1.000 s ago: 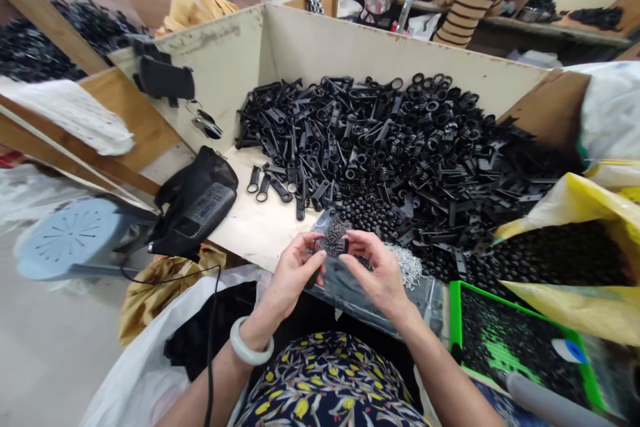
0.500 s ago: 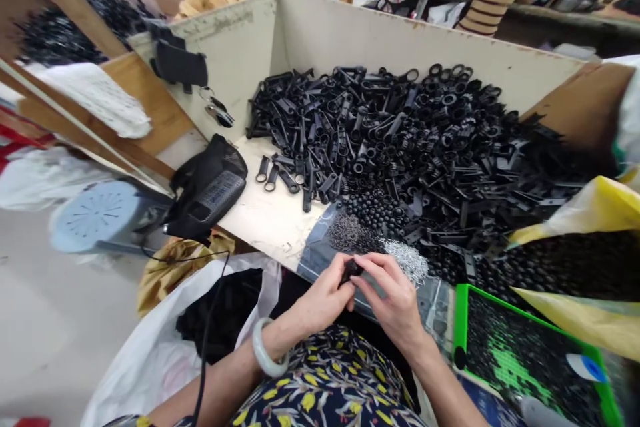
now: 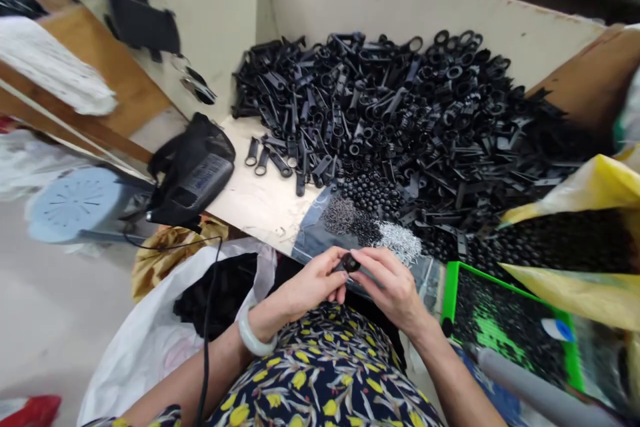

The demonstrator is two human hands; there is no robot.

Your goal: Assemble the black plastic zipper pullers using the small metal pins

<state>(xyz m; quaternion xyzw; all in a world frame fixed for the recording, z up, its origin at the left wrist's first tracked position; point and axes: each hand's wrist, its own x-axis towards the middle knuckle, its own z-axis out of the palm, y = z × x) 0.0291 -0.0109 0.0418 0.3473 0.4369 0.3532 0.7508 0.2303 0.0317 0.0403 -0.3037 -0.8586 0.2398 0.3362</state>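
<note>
Black part (image 3: 352, 263), apparently round-ended, held by left fingers (image 3: 332, 257), right fingers (image 3: 376, 268).

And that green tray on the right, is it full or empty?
Partly filled: dark bits spread across the green tray, yet patches of its green bottom show through.

Left hand (image 3: 320, 280) and right hand (image 3: 393, 280) brought together before the torso, each in a thumb-and-finger pinch; left forearm (image 3: 225, 363) and right forearm (image 3: 455, 367) converge from below, elbows out of view.
</note>
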